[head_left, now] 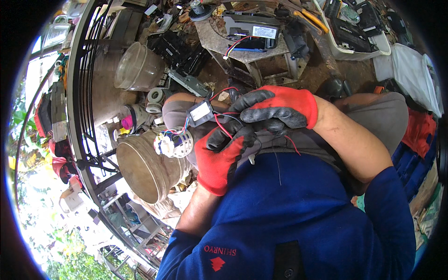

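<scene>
1. Box [200, 112], small, black and flat-sided, with a pale label across its upper face, lies beyond and to the right of the beige bucket [163, 175], over the person's lap.
2. Thin red, blue and white wires [186, 123] leave its end nearest the bucket and run toward a white slotted cylinder [182, 144], which overlaps the bucket in view; whether those two touch, I cannot tell.
3. Thicker red and black leads [223, 128] come from the opposite end, away from the bucket, curving loosely between the gloves.
4. Left hand [213, 161], in a red glove with black-coated fingers, is right of the bucket; thumb and forefinger bend inward beside a red lead, but I cannot tell whether they pinch it.
5. Right hand [280, 109], gloved alike, is farther right of the bucket; its fingers press together, curled upon the leads, tips partly hidden.
6. Beyond the bucket stands a clear tub [140, 67].
</scene>
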`<state>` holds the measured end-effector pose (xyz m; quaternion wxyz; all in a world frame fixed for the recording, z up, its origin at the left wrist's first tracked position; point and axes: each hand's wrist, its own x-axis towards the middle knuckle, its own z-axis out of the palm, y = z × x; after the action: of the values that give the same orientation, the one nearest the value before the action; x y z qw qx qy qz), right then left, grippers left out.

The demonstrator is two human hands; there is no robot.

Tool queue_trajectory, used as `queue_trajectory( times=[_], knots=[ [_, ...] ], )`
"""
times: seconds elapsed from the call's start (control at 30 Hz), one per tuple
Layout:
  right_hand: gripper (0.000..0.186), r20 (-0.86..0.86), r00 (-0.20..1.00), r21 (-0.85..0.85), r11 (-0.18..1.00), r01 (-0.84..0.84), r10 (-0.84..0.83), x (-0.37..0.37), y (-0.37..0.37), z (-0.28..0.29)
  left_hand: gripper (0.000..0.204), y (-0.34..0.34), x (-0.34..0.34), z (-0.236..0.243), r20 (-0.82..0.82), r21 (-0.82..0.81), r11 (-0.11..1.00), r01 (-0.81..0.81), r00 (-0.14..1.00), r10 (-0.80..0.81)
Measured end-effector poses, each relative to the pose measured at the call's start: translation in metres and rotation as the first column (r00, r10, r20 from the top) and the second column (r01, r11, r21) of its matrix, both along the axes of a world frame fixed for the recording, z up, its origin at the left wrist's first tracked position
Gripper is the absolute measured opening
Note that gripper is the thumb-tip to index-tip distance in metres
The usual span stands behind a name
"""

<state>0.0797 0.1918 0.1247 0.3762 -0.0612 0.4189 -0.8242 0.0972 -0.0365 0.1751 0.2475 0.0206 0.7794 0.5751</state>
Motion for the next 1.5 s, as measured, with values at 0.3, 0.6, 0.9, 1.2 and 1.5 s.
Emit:
queue_trajectory(
  times=[0.3,0.6,0.9,1.2,1.5],
  knots=[
    [0.039,0.006,1.000,-0.047,0.999,0.020,-0.020,0.001,0.003,0.001,0.024,0.002,0.001,0.001,-0.034,0.053,0.998,0.041,0.999,-0.039],
    [0.069,-0.304,0.951,-0.009,0.998,-0.060,0.054,-0.006,0.002,0.002,0.034,0.008,-0.006,0.005,0.111,0.195,0.981,0.004,0.994,-0.026],
    [0.072,-0.405,0.914,0.064,0.998,-0.011,0.036,-0.007,0.002,-0.008,0.046,0.018,-0.007,0.010,0.390,0.268,0.947,-0.179,0.918,0.063],
    [0.066,-0.470,0.883,0.082,0.996,0.040,0.003,-0.006,-0.001,-0.007,0.049,0.012,-0.008,0.012,0.471,0.611,0.758,-0.229,0.875,-0.115],
    [0.055,-0.167,0.984,0.109,0.993,-0.045,0.063,-0.009,0.021,0.001,0.030,-0.027,-0.021,0.010,0.383,0.563,0.825,-0.058,0.902,-0.198]
  ],
)
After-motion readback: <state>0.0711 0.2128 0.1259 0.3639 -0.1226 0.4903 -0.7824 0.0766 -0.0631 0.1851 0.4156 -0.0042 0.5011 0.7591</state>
